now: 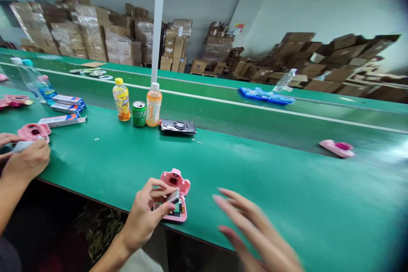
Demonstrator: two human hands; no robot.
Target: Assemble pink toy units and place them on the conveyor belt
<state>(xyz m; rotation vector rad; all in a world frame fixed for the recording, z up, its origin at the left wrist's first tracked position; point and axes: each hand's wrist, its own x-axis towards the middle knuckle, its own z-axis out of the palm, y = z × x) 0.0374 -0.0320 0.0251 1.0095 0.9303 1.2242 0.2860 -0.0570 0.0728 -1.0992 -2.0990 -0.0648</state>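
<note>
My left hand (146,212) pinches a small silver block (173,196), which looks like a battery, between thumb and fingers. Right beneath it lies an opened pink toy camera (183,214) with a green circuit board showing inside. Its pink cover half (175,180) is tipped back behind, with a round dark hole in it. Part of the board is covered by my left fingers. To the right, over the green table, my right hand (251,225) is open with fingers apart and nothing in it, smeared by motion.
At the left, a co-worker's hands (27,157) work on another pink shell (35,131). Drink bottles (153,106), a green can (139,114) and a black flat device (178,126) stand ahead. A pink piece (337,148) and blue tray (266,95) lie on the conveyor belt.
</note>
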